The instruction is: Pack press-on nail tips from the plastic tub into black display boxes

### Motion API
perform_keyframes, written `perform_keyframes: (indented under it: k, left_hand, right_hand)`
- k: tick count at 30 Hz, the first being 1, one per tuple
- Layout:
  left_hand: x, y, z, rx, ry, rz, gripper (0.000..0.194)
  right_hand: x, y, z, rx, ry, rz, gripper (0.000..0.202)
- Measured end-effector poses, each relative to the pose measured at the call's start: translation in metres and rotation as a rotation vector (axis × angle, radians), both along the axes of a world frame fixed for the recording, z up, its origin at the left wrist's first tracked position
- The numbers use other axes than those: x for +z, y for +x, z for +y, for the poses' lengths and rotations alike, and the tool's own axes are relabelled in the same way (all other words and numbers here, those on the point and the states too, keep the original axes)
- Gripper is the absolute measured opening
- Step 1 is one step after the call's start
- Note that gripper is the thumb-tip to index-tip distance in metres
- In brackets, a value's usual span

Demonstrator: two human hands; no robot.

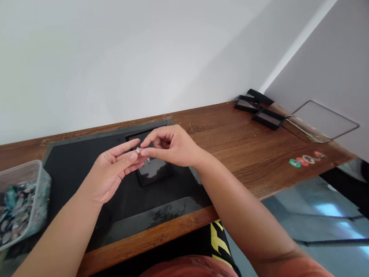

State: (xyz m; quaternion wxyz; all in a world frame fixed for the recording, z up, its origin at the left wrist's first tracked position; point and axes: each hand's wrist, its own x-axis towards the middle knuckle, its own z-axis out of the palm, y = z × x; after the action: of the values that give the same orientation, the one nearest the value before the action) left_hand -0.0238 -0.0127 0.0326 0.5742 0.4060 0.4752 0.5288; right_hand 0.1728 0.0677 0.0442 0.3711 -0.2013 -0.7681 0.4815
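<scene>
In the head view, the person's two hands are together, fingertips meeting above the table [231, 142], and there it is between them: a small pale piece [138, 150], tiny, its exact shape too small to make out from here! The left hand [114, 166] has it nipped between thumb and fingers, the other fingers stretched out towards the right; the right hand [175, 146] comes in from the other side, thumb and forefinger pinching at the same piece. Directly below lies a black-framed tray [155, 170], partly covered by the hands, on a dark mat [85, 176]. Over to the left, near the left forearm, a clear plastic tub [42, 190] carries a heap of greenish and whitish bits [11, 211]. Away on the right, well apart from the hands, small black boxes [267, 119] sit by the wall, a thin wire frame [324, 109] beside them, and round coloured stickers [308, 160] line up towards the table's near edge.
</scene>
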Motion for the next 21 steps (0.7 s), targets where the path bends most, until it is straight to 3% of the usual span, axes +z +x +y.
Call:
perform_keyframes:
  k: [10, 16, 21]
  left_hand:
    - [-0.002, 0.006, 0.0003, -0.023, -0.039, 0.08, 0.033]
    - [-0.0007, 0.0056, 0.0003, -0.014, -0.051, 0.074, 0.032]
    - [-0.0015, 0.0052, 0.0003, -0.025, -0.09, 0.112, 0.035]
  right_hand:
    - [0.0003, 0.0007, -0.0017, -0.026, 0.119, -0.13, 0.03]
    - [0.0021, 0.0054, -0.0003, 0.009, 0.189, -0.162, 0.032]
    - [0.0035, 0.0065, 0.0011, -0.04, 0.275, -0.189, 0.025]
